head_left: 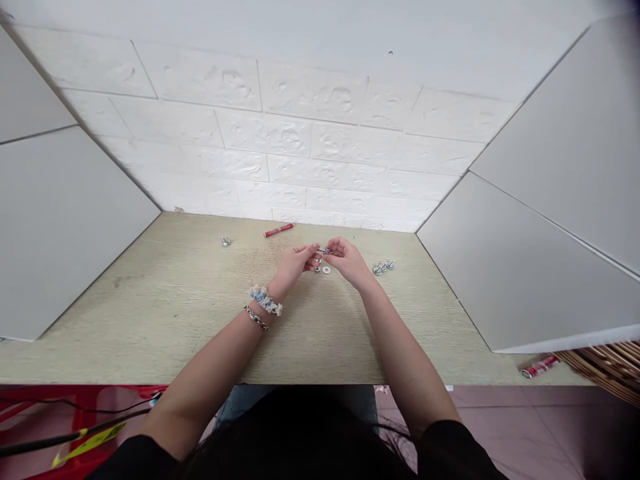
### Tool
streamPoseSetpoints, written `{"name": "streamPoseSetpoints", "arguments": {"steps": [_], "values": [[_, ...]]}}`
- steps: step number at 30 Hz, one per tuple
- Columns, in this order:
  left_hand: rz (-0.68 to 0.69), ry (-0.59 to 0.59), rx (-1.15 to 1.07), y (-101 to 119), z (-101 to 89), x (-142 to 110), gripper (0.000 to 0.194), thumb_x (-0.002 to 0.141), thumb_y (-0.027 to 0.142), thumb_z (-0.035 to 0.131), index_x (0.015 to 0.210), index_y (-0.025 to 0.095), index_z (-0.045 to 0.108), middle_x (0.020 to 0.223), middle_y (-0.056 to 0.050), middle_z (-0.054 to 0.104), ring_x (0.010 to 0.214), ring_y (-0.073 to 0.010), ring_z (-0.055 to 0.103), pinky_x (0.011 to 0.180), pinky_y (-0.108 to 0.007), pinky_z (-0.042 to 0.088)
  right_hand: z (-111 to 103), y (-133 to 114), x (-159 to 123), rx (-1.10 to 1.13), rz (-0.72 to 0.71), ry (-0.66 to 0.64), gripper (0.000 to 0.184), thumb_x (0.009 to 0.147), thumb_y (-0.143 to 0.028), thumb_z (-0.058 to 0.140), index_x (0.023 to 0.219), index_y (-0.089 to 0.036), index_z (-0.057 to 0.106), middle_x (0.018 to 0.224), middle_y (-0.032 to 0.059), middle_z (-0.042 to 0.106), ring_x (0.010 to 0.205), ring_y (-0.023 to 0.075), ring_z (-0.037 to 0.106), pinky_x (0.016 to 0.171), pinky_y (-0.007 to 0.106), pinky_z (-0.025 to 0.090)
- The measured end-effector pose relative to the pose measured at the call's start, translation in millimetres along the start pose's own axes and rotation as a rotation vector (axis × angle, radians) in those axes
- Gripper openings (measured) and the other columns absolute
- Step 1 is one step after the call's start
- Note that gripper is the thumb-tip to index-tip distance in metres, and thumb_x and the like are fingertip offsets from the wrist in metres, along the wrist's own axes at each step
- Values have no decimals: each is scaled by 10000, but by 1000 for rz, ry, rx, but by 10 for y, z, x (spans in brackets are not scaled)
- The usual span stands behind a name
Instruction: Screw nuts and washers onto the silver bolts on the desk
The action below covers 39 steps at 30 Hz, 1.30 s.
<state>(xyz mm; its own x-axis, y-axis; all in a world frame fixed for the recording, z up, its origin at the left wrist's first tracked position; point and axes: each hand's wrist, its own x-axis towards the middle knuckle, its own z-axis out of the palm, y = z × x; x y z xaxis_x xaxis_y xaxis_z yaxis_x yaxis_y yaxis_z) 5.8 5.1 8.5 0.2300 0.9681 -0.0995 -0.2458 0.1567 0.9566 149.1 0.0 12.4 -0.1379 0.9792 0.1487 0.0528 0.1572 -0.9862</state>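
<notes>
Left hand [294, 261] and right hand [346, 259] pinch a bolt [323, 251]. Washer [327, 270] lies loose, unfitted; clustered bolts [383, 268] appear assembled.

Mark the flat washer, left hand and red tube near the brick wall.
flat washer [325, 270]: head view, on its ring.
left hand [293, 267]: head view, back of the hand.
red tube [279, 230]: head view, middle of its length.

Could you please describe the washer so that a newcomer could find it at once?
On the table below the brick-patterned wall, find the right hand. Immediately to its left lies the washer: a flat, pale disc with a central hole, unlike the chunkier metal fasteners farther right.
</notes>
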Motion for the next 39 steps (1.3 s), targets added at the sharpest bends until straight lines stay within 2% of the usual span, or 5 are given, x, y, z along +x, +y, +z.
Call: {"name": "streamPoseSetpoints", "arguments": {"steps": [6, 11, 17, 26, 39], "values": [[4, 17, -72, 19, -16, 1, 320, 685, 403, 657, 715, 88, 613, 658, -49, 619, 471, -44, 501, 455, -165, 406, -65, -13, 5, -151, 23, 86, 233, 638, -274, 599, 843, -177, 544, 743, -5, 590, 674, 111, 543, 651, 252, 428], [-4, 34, -71, 23, -9, -2, 303, 695, 385, 653, 773, 94, 622, 679, -45, 626, 471, -41, 507, 463, -165, 409, -298, -12, 1, -746, 61, 252, 233, 736, -284, 505, 919, -189, 615, 833, 44, 649, 781, 160, 572, 747, 297, 420], [14, 42, -98, -7, -15, 18, 297, 673, 346, 676, 858, 117, 638, 741, -34, 637, 521, -38, 521, 533, -176, 431, -530, 20, -47, -1159, 212, 124, 254, 745, -212, 477, 927, -184, 652, 947, 88, 655, 900, 200, 570, 741, 286, 402], [15, 92, -81, -19, -8, 26, 353, 635, 334, 695, 927, 141, 647, 813, -32, 640, 583, -46, 518, 594, -194, 428, -473, 105, -50, -1291, 361, -11, 164, 657, -141, 526, 709, -180, 677, 794, 109, 662, 717, 201, 600, 548, 263, 372], [-8, 10, -62, -68, -37, 52, 351, 693, 415, 646, 884, 121, 630, 821, -60, 645, 582, -64, 574, 575, -190, 462, -491, 62, -62, -1203, 370, 49, 164, 668, -239, 591, 786, -175, 686, 843, 110, 660, 805, 217, 589, 644, 289, 401]]}}
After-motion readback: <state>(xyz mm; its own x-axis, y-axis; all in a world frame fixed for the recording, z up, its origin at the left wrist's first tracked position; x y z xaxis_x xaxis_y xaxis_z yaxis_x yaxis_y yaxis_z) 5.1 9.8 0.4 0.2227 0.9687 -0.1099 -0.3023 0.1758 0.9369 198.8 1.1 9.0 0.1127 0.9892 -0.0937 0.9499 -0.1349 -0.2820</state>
